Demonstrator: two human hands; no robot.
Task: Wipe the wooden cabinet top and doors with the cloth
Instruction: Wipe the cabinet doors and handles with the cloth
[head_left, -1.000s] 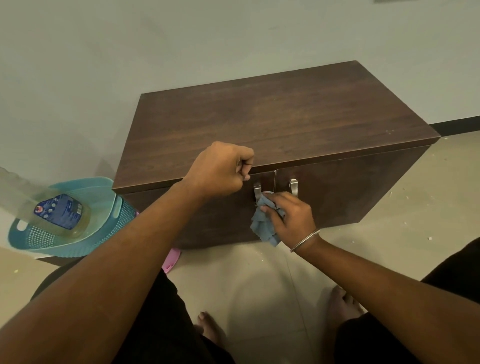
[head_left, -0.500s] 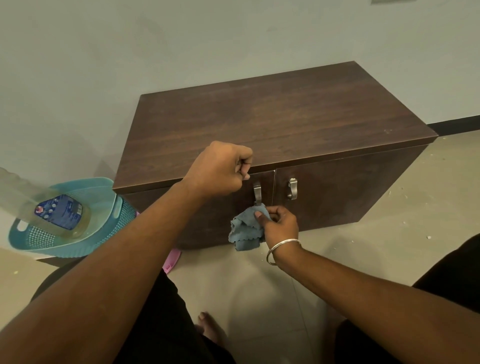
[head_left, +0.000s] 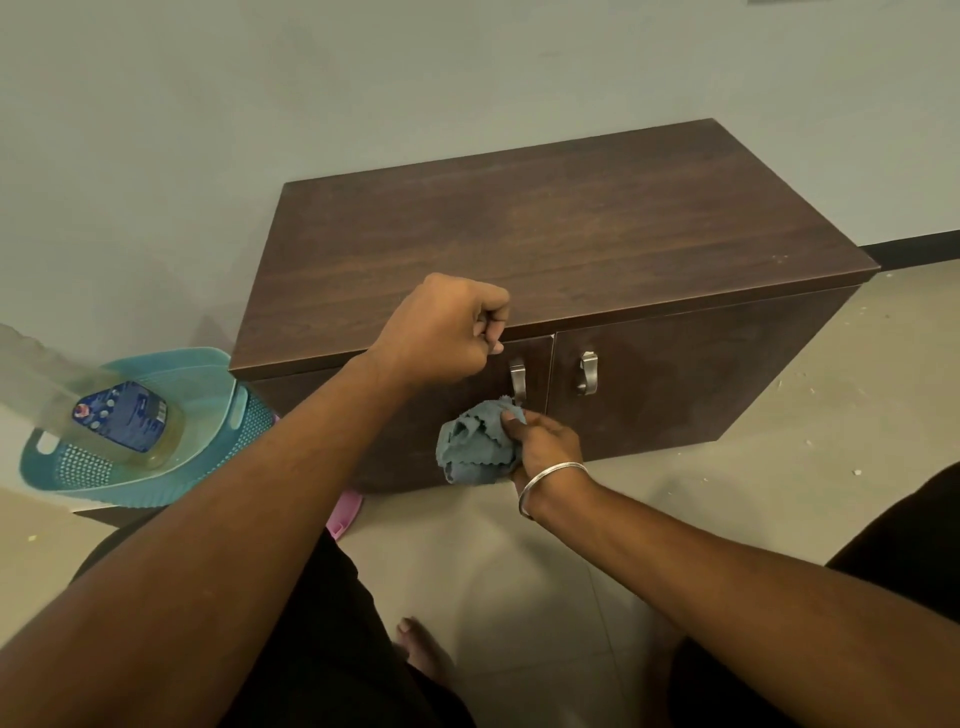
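A low dark wooden cabinet (head_left: 545, 234) stands against the wall, with two doors and two metal handles (head_left: 518, 379) near the middle seam. My right hand (head_left: 545, 447) presses a crumpled grey-blue cloth (head_left: 475, 441) against the lower part of the left door (head_left: 415, 441), just below its handle. My left hand (head_left: 441, 332) is a closed fist resting at the front edge of the cabinet top, above the left door. It holds nothing that I can see.
A teal plastic basket (head_left: 218, 426) holding a bottle of yellow liquid (head_left: 119, 421) sits on the floor left of the cabinet. Something pink (head_left: 345, 512) pokes out under my left arm. My bare foot (head_left: 415, 644) is on the tiled floor.
My right hand has slid the cloth leftward and down, from the door seam by the handles onto the lower left door. My left fist has stayed put.
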